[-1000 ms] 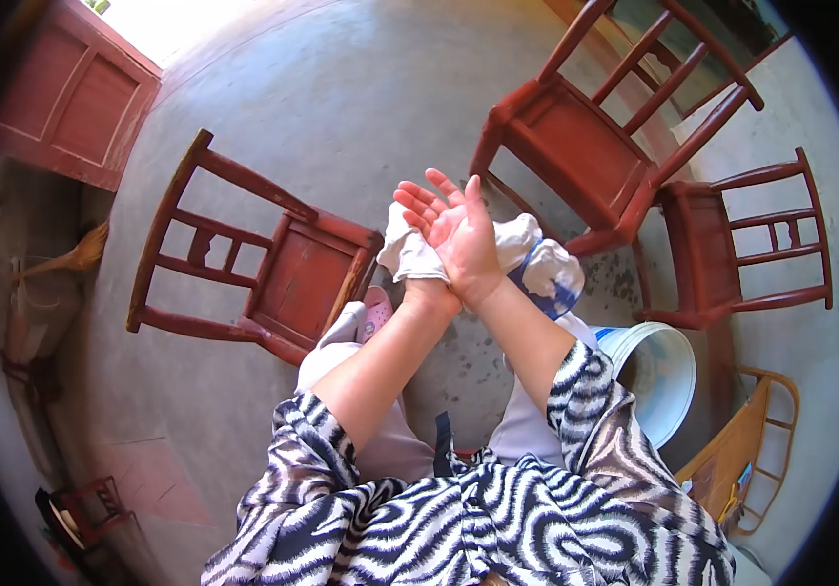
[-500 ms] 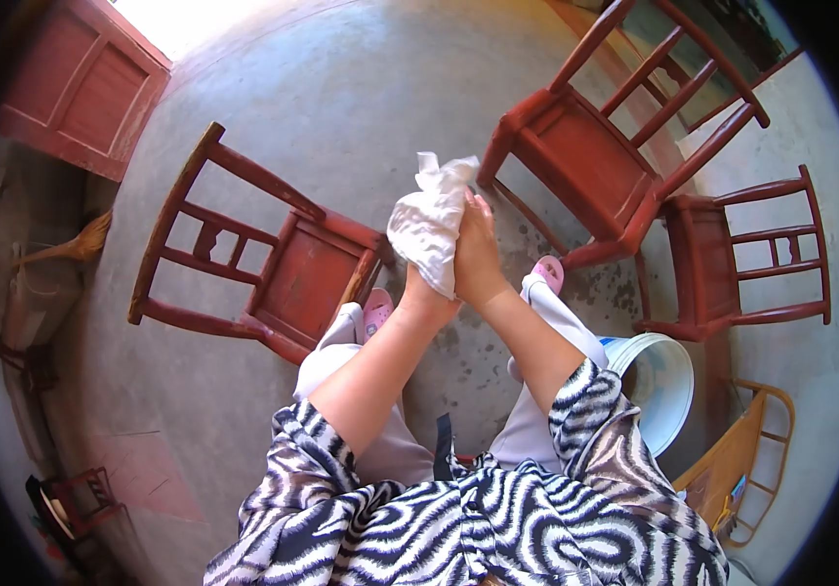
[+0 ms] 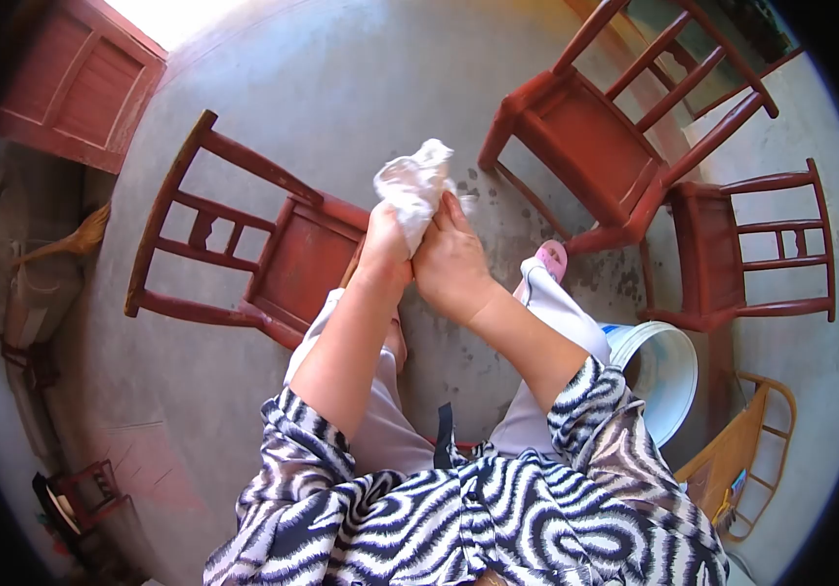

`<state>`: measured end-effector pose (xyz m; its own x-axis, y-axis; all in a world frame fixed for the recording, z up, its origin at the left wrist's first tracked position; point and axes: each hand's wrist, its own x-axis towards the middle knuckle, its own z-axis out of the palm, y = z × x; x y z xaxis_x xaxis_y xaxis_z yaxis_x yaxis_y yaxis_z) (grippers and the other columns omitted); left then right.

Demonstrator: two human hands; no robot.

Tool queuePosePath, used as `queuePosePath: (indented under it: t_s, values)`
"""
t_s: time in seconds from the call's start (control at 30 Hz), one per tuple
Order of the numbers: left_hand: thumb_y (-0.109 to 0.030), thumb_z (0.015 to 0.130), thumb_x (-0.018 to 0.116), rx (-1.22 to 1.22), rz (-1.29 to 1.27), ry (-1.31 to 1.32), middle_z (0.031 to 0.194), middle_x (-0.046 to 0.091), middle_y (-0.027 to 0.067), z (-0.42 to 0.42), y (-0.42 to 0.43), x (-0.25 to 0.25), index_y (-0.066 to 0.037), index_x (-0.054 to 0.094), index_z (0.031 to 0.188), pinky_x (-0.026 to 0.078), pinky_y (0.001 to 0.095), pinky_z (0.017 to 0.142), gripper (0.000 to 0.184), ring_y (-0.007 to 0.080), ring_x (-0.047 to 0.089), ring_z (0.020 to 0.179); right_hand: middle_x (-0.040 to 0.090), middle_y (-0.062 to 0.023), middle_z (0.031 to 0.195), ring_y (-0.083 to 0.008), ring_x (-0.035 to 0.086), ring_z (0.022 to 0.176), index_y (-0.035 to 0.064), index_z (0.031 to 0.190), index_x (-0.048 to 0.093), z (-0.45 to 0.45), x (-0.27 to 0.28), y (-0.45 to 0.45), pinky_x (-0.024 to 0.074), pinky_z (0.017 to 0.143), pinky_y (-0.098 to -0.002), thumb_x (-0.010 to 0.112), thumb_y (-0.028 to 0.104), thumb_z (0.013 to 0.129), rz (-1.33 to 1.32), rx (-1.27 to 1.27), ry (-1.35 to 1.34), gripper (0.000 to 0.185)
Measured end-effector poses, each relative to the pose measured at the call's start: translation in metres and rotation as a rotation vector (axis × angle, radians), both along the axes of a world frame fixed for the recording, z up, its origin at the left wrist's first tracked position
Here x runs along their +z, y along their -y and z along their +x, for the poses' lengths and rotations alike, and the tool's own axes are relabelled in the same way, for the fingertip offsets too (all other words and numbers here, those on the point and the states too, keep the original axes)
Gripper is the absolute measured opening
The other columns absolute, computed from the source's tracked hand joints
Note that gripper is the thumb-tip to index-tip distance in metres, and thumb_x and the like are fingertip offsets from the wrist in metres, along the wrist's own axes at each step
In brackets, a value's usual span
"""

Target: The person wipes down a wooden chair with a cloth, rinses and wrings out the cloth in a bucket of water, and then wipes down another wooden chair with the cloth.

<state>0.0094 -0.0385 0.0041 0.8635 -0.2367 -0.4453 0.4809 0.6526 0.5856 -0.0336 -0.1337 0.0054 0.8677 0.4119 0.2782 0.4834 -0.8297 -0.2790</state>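
A crumpled white cloth (image 3: 413, 186) sticks up between my two hands, over the grey floor and right of a red wooden chair (image 3: 307, 256). My left hand (image 3: 385, 239) is closed round the lower left part of the cloth. Pressed against it from the right, my right hand (image 3: 450, 256) has its fingers curled on the cloth's lower right edge. The two hands touch near the wrists. The cloth hides part of the fingers.
Two more red chairs (image 3: 590, 146) (image 3: 707, 256) stand at the right. A white bucket (image 3: 668, 381) is beside my right leg, with a wooden frame chair (image 3: 732, 449) beyond it. A broom (image 3: 78, 239) and a red door (image 3: 82, 88) are at the left.
The open right palm has turned over and its fingers have curled in. The cloth has been bunched up between both hands, and its blue-patterned part no longer shows. The hands have shifted slightly left.
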Motion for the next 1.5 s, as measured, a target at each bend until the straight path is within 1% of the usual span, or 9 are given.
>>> queuePosePath:
  t_s: [0.47,0.57,0.77,1.03,1.17,1.3,1.37,1.43,1.5]
  values:
    - [-0.014,0.085,0.053,-0.093,0.022,0.119,0.097,0.060,0.0083,0.006,0.006,-0.008,0.000,0.058,0.100,0.046,0.0295,0.080,0.021,0.0181,0.057,0.090,0.056,-0.0191,0.101,-0.0333,0.050,0.103,-0.0055,0.098,0.057,0.006,-0.003,0.006,0.0317,0.099,-0.0416,0.055,0.009,0.066,0.066,0.001,0.133,0.035]
    - [-0.021,0.090,0.044,-0.177,-0.128,0.464,0.110,0.055,0.0091,0.027,-0.007,-0.031,-0.004,0.052,0.110,0.043,0.0358,0.089,0.027,0.0200,0.053,0.100,0.057,-0.0138,0.082,-0.0293,0.055,0.084,-0.0007,0.079,0.057,0.010,0.018,0.013,0.0461,0.075,-0.0380,0.057,0.012,0.064,0.188,-0.030,0.067,0.020]
    - [-0.024,0.093,0.036,-0.144,-0.181,0.240,0.119,0.051,0.0082,-0.006,0.014,0.002,-0.003,0.045,0.122,0.037,0.0321,0.096,0.037,0.0201,0.047,0.111,0.055,-0.0127,0.074,-0.0293,0.055,0.073,0.0009,0.074,0.056,0.011,0.022,0.013,0.0469,0.056,-0.0388,0.053,0.013,0.062,0.308,-0.127,0.095,0.018]
    - [-0.020,0.090,0.042,-0.138,-0.438,0.179,0.115,0.055,0.0104,-0.002,0.008,-0.023,-0.001,0.051,0.114,0.039,0.0324,0.094,0.032,0.0223,0.051,0.107,0.054,-0.0185,0.086,-0.0336,0.053,0.081,-0.0018,0.082,0.055,0.007,0.007,0.006,0.0459,0.070,-0.0393,0.049,0.009,0.066,0.328,-0.026,0.101,0.021]
    - [-0.023,0.087,0.049,0.008,-0.143,0.185,0.102,0.059,0.0100,0.007,0.017,0.004,-0.004,0.057,0.104,0.044,0.0341,0.086,0.027,0.0227,0.055,0.095,0.054,-0.0193,0.089,-0.0331,0.053,0.084,-0.0024,0.088,0.055,0.015,0.016,0.016,0.0454,0.073,-0.0368,0.048,0.009,0.071,0.335,0.009,0.005,0.022]
    - [-0.028,0.088,0.047,0.079,-0.476,0.176,0.097,0.056,0.0071,0.014,-0.001,0.028,-0.012,0.052,0.105,0.047,0.0344,0.078,0.024,0.0229,0.054,0.090,0.056,-0.0113,0.097,-0.0205,0.054,0.094,0.0030,0.102,0.057,0.020,0.007,0.030,0.0415,0.080,-0.0318,0.049,0.015,0.081,0.909,-0.099,-0.213,0.025]
    - [-0.033,0.088,0.046,0.174,-0.440,0.169,0.098,0.055,0.0058,0.018,0.001,0.013,-0.014,0.050,0.108,0.047,0.0370,0.075,0.028,0.0234,0.053,0.086,0.055,-0.0046,0.105,-0.0174,0.050,0.100,0.0108,0.108,0.056,0.027,-0.005,0.036,0.0383,0.085,-0.0342,0.055,0.025,0.081,1.695,-0.560,-0.720,0.030]
    - [-0.041,0.088,0.045,-0.307,0.554,0.406,0.126,0.044,0.0140,0.000,0.007,0.007,-0.009,0.041,0.125,0.030,0.0454,0.098,0.049,0.0339,0.041,0.116,0.053,0.0003,0.110,-0.0135,0.047,0.103,0.0126,0.116,0.051,0.020,-0.015,0.031,0.0334,0.090,-0.0303,0.053,0.039,0.083,1.835,-0.623,-0.904,0.043]
    - [-0.057,0.083,0.044,-0.450,1.387,1.157,0.139,0.027,0.0182,-0.030,0.031,0.008,-0.005,0.030,0.134,0.012,0.0468,0.105,0.074,0.0353,0.022,0.130,0.045,-0.0076,0.120,-0.0199,0.039,0.115,0.0092,0.125,0.042,0.000,-0.055,0.008,0.0282,0.097,-0.0365,0.042,0.042,0.087,2.757,0.255,-0.602,0.050]
